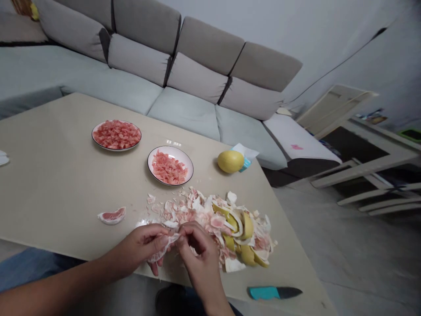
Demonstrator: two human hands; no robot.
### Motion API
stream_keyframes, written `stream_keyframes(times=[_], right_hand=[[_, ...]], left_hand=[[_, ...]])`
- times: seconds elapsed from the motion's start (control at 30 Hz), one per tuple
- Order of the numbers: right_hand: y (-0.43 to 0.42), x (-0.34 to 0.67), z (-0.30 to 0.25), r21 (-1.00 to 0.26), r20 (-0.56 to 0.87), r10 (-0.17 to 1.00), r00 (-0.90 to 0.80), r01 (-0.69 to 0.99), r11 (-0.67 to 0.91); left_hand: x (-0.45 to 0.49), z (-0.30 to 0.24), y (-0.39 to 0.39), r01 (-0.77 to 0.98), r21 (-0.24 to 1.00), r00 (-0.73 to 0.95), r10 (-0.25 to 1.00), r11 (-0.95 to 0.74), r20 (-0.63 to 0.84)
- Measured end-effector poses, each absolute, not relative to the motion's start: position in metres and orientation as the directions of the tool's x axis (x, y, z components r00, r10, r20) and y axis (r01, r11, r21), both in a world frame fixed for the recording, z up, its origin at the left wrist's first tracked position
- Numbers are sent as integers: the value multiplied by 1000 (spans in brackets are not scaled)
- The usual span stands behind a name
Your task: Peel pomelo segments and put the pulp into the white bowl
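Observation:
My left hand [144, 241] is closed around a pomelo segment [162, 251] wrapped in whitish membrane, near the table's front edge. At the segment's right end my right hand [201, 252] pinches the membrane between thumb and forefinger. Just beyond and to the right lies a heap of pomelo peel [248, 226], with yellow rind, white pith and torn membrane. To the left of my hands a loose pomelo segment [112, 216] shows pink flesh along its side. Behind the heap, a white plate [179, 154] holds some pink pomelo pulp [168, 169].
Farther left, a second dark-rimmed plate [118, 149] is piled with pink pulp. A whole yellow pomelo [230, 161] sits by a tissue pack [246, 159] at the table's right edge. A knife [272, 292] with a teal handle lies at the front right corner. A grey sofa [184, 107] stands behind.

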State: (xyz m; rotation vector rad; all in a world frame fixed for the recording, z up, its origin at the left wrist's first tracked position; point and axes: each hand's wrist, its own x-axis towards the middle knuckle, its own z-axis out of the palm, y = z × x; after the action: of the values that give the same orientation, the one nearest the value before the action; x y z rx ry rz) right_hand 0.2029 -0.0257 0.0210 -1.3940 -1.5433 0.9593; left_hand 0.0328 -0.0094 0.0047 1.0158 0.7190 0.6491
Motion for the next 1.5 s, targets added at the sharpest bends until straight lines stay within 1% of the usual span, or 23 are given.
stream_keyframes(times=[0.17,0.23,0.3,0.4,0.5,0.57,0.6,0.63,0.7,0.77,0.87,0.97,1.07,1.33,1.4,1.43,1.5], right_hand=[[-24,205,22,-943,-35,993,-114,334,5],[-25,205,22,-942,-41,992,-119,335,1],[-25,206,22,-933,-2,994,-112,357,38],[-25,210,21,-900,69,995,-74,425,94],[-22,218,15,-830,211,978,-8,526,183],[-19,225,11,-763,315,949,-4,594,255],[-18,228,9,-732,330,944,-23,626,270],[-18,231,8,-708,308,949,-58,653,270],[-18,234,7,-688,212,968,-137,682,247],[-19,233,9,-707,161,970,-180,665,241],[-22,225,13,-777,185,958,-219,564,279],[-24,216,16,-820,187,936,-297,477,315],[-23,211,14,-821,197,927,-319,463,334],[-24,210,16,-851,137,943,-302,452,268],[-24,209,18,-883,91,962,-258,426,197],[-23,208,18,-915,35,972,-232,384,125],[-20,208,16,-970,-111,974,-199,235,-63]], left_hand=[[32,0,-8,-136,913,594,769,385,-236],[32,-2,-8,-108,920,571,781,377,-253],[32,-3,-9,-35,938,525,805,346,-277],[33,-2,-10,118,959,441,851,258,-284],[33,-1,-9,235,964,377,903,120,-204],[33,-3,-8,271,961,358,922,52,-151],[33,-4,-8,283,958,354,925,35,-139],[32,-5,-7,293,956,353,926,26,-133],[32,-9,-7,306,952,355,927,8,-122],[32,-11,-7,309,951,359,926,-4,-113],[32,-11,-8,302,953,379,920,-20,-101],[32,-9,-8,337,938,401,914,-81,-65],[32,-9,-9,353,929,410,911,-109,-49],[31,-12,-8,306,947,417,908,-102,-37],[31,-9,-8,289,951,429,903,-109,-27],[31,-7,-8,273,955,439,898,-112,-20],[31,-2,-8,240,965,455,891,-108,-14]])
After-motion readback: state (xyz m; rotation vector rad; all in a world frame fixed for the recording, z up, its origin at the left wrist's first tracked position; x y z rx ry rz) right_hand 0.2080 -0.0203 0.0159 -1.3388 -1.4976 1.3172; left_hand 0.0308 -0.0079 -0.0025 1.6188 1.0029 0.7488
